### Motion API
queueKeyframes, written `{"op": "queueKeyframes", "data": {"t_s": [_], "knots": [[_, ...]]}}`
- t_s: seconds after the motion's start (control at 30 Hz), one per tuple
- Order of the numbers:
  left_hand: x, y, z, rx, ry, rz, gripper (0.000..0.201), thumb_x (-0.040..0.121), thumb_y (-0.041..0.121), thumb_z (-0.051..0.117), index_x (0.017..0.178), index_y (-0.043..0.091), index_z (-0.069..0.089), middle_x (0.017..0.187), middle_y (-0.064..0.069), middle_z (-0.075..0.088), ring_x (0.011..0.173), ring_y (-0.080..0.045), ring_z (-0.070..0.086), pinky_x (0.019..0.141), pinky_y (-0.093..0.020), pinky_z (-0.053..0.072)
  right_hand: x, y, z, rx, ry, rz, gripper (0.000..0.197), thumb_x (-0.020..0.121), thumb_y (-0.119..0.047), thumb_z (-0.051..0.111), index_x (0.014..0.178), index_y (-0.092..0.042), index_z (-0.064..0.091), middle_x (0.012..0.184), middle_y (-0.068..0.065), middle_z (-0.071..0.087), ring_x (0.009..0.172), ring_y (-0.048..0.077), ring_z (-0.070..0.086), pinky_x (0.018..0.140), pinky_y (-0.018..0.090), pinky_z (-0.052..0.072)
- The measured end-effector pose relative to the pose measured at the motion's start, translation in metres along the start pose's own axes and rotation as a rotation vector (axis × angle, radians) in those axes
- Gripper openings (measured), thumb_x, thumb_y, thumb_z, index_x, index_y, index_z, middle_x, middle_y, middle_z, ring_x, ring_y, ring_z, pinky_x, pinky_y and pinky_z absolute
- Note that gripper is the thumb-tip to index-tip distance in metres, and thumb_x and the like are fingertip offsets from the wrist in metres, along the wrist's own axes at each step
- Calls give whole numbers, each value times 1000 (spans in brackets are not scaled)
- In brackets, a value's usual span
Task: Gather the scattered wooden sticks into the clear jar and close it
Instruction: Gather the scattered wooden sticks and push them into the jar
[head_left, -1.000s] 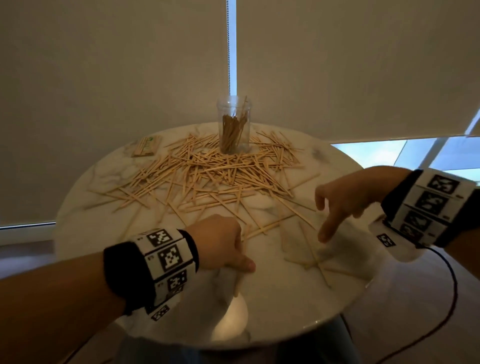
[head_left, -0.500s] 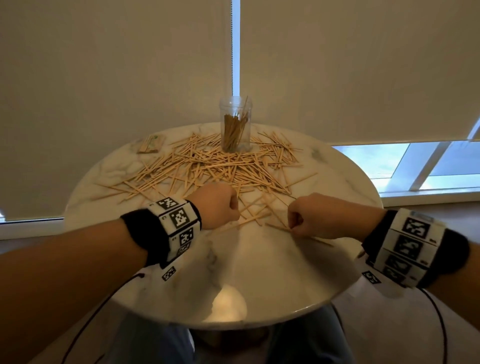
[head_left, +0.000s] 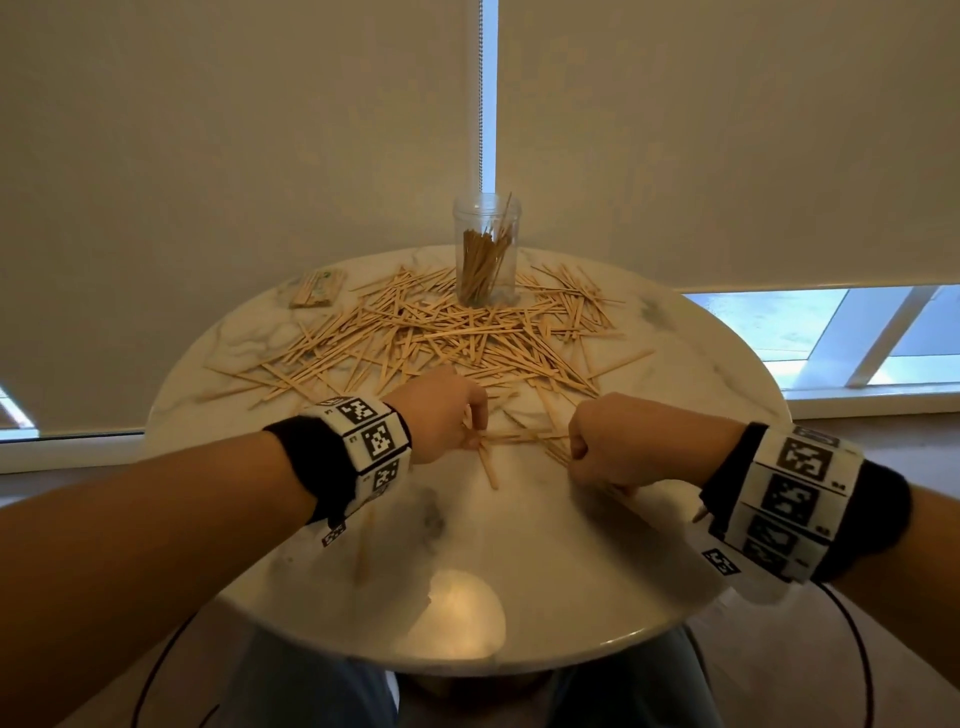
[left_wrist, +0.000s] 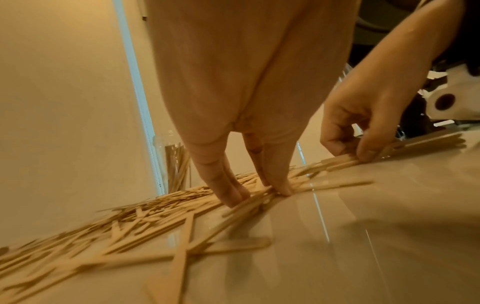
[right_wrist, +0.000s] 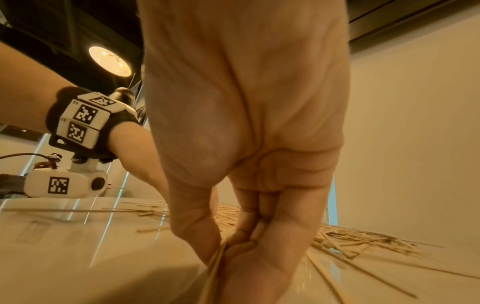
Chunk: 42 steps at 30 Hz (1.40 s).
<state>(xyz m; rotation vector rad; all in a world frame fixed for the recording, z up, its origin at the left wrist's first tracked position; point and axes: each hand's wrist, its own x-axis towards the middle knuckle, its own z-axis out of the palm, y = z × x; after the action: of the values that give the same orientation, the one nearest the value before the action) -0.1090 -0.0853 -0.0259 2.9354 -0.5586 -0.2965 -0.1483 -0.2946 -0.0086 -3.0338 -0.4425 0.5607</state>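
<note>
Wooden sticks (head_left: 441, 338) lie scattered over the far half of the round marble table (head_left: 519, 571). The clear jar (head_left: 485, 249) stands upright and lidless behind them, partly filled with sticks; it also shows as jar (left_wrist: 174, 164). My left hand (head_left: 475, 434) sets fingertips and thumb down on the left end of a small bundle, pinching it, left hand (left_wrist: 257, 195). My right hand (head_left: 574, 452) pinches the bundle's other end, right hand (right_wrist: 221, 246), sticks poking out below its thumb. The bundle (left_wrist: 337, 162) lies low on the table between both hands.
A small flat packet (head_left: 317, 288) lies at the table's far left. A loose stick (head_left: 488, 467) rests near the hands and another (head_left: 363, 545) under my left wrist. Window blinds hang close behind the jar. The table's near edge is by my knees.
Both hands went from spread fingers near the front of the table to curled grips farther forward, and have drawn a few sticks together between them.
</note>
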Motion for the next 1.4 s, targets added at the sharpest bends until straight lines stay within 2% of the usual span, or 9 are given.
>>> {"op": "queueKeyframes", "data": {"t_s": [0.23,0.37,0.5,0.63,0.93,1.13,1.23,1.33,1.4], "knots": [[-5,4,-3,-45,62,-197,94,67,80,67,132,13,49,126,-9,52,109,-24,55,88,-35,49,3,12,-24,128,39,40,28,94,-33,59,86,-8,71,75,3,75,64,15,72,69,27,59],[2,19,-4,52,-65,-161,57,80,63,70,89,7,60,83,-4,60,79,-21,57,63,-30,46,7,21,-36,286,141,80,15,95,-24,62,92,-9,66,79,2,74,68,15,74,73,34,63],[5,30,-6,86,-35,-90,33,88,38,73,93,6,68,87,-6,66,86,-24,64,74,-34,54,15,31,-39,319,226,119,17,95,-24,62,93,-7,68,79,3,75,69,18,75,76,39,62],[8,40,-10,144,-72,-102,35,92,23,68,64,8,53,62,-2,46,55,-14,44,46,-23,36,20,31,-40,450,271,126,9,93,-16,65,96,-7,65,83,7,74,70,19,74,73,34,63],[6,28,-21,72,-81,-168,29,102,19,47,117,-1,62,94,-8,56,90,-26,58,70,-28,42,19,29,-37,624,448,46,10,89,-12,70,98,-15,72,85,3,74,81,20,73,83,44,60],[11,6,-23,-394,18,-268,28,106,15,32,95,4,56,88,-12,49,66,-20,45,57,-28,37,19,14,-36,839,439,48,8,91,-7,69,97,-12,70,91,9,73,83,20,73,77,34,62],[14,3,-24,-813,59,-351,49,101,42,34,127,5,52,72,-3,41,59,-18,36,53,-29,31,22,-2,-37,921,416,14,7,92,-5,67,98,-8,69,92,10,73,84,21,73,73,30,62],[14,9,-23,-942,79,-283,85,76,86,32,124,19,55,63,2,37,56,-16,35,60,-32,33,27,-23,-38,961,413,-49,6,93,-7,65,97,-7,70,91,10,73,82,22,74,71,30,63],[16,14,-22,-961,135,-166,86,78,87,27,121,20,62,62,5,44,56,-15,40,61,-31,36,30,-39,-38,1003,405,-122,9,94,-5,63,98,-7,71,90,11,75,78,20,75,69,28,63]]}}
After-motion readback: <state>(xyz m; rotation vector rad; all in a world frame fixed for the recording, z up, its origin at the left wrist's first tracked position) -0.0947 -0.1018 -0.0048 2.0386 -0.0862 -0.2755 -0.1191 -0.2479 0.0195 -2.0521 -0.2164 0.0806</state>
